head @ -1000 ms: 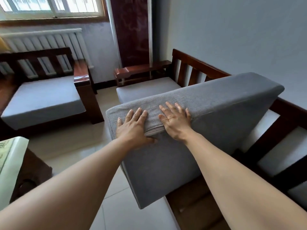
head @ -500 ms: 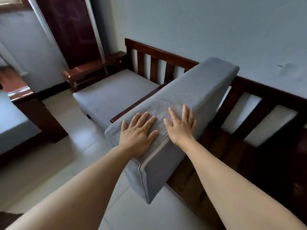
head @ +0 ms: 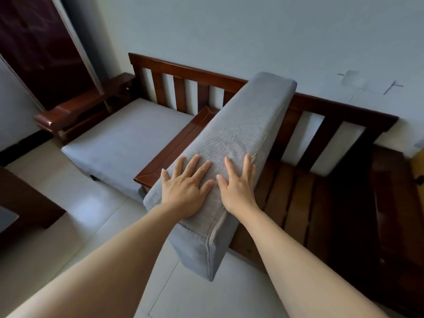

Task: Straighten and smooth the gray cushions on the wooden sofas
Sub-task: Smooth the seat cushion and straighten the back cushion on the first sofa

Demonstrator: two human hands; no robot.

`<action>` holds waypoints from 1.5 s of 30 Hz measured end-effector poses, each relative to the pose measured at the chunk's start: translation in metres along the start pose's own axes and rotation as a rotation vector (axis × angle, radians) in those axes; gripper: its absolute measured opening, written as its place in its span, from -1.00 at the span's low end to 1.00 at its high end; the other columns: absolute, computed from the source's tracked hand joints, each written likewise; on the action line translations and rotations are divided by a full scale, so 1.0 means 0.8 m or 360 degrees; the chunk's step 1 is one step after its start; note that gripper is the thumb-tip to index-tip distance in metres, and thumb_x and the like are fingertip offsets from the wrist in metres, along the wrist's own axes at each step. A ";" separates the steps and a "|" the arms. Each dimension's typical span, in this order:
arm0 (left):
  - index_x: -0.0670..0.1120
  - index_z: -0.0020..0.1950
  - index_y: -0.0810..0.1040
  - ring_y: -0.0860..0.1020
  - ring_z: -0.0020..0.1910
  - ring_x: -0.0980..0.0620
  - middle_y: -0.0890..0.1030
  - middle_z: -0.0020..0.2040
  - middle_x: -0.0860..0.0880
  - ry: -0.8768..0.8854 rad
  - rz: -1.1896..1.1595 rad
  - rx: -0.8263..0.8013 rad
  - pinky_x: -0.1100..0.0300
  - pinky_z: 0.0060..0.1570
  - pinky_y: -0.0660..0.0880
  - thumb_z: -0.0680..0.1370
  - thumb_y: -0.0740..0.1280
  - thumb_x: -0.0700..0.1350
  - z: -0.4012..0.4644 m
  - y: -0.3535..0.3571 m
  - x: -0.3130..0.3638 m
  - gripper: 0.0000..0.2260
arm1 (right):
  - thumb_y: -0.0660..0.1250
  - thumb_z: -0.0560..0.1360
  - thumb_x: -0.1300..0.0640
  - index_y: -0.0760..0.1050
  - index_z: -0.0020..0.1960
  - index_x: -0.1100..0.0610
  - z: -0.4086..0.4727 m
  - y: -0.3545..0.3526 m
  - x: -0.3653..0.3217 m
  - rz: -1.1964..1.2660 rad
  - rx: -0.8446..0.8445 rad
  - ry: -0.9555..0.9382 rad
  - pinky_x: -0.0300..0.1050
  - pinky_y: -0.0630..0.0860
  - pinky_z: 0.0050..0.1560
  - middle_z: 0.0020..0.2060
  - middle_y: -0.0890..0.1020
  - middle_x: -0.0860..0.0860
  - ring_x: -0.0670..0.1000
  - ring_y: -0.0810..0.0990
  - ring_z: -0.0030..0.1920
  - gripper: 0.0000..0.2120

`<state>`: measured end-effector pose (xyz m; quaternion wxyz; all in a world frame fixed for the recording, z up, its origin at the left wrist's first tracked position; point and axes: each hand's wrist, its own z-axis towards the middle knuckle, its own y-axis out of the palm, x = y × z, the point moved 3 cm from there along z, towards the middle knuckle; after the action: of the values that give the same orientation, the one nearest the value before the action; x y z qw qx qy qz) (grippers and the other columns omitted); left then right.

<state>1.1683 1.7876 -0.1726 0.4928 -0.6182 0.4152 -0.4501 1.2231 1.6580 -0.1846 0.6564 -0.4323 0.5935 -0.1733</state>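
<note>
A thick gray cushion (head: pixel 243 125) stands on its long edge, running from the near floor side up to the backrest of the wooden sofa (head: pixel 321 104). My left hand (head: pixel 187 188) and my right hand (head: pixel 238 188) lie flat side by side on its narrow upper face near the close end, fingers straight and spread. Bare wooden seat slats (head: pixel 305 203) show to the right of the cushion. A second gray cushion (head: pixel 124 143) lies flat on the neighbouring sofa seat to the left.
A wooden armrest (head: pixel 176 145) runs along the left of the upright cushion. Another armrest (head: pixel 71 111) sits at far left near a dark door (head: pixel 41 53). Pale floor tiles (head: pixel 87 216) spread below. The wall (head: pixel 252 31) is behind the sofas.
The cushion has swung more upright and end-on toward the backrest, beside the armrest. Both hands stayed flat on its upper face. My view has turned right, away from the window sofa.
</note>
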 end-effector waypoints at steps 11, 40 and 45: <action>0.23 0.54 -0.08 -0.21 0.53 0.01 -0.12 0.56 0.18 0.0450 -0.0029 0.0027 -0.11 0.43 0.12 0.56 -0.15 0.33 0.006 -0.001 -0.039 -0.44 | 0.08 0.62 -0.12 -0.04 0.55 -0.18 -0.032 0.014 -0.020 0.0115 0.0238 0.0413 0.00 0.13 0.44 0.53 -0.26 0.04 0.14 0.00 0.53 -0.45; 0.20 0.51 0.07 0.22 0.39 -0.09 -0.10 0.55 0.15 0.0455 -0.0335 0.0148 0.04 -0.02 0.40 0.57 0.00 0.30 0.174 -0.019 0.002 -0.48 | 0.14 0.51 -0.31 -0.12 0.56 -0.05 0.092 -0.020 -0.017 -0.0267 0.0606 0.0773 0.04 0.37 0.21 0.51 0.06 0.10 0.16 0.28 0.40 -0.23; 0.22 0.51 0.02 0.44 0.23 -0.22 -0.03 0.56 -0.05 0.0322 -0.0395 0.0012 -0.02 0.03 0.38 0.57 0.01 0.30 0.247 -0.027 0.026 -0.47 | 0.46 0.33 -0.24 -0.17 0.57 -0.01 0.151 -0.058 0.037 0.0676 0.0544 0.0935 -0.02 0.27 0.39 0.49 0.24 0.06 0.12 0.30 0.43 0.08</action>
<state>1.3662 1.8176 -0.1698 0.3913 -0.6144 0.3814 -0.5692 1.3554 1.6536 -0.1772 0.5425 -0.1165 0.7947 -0.2461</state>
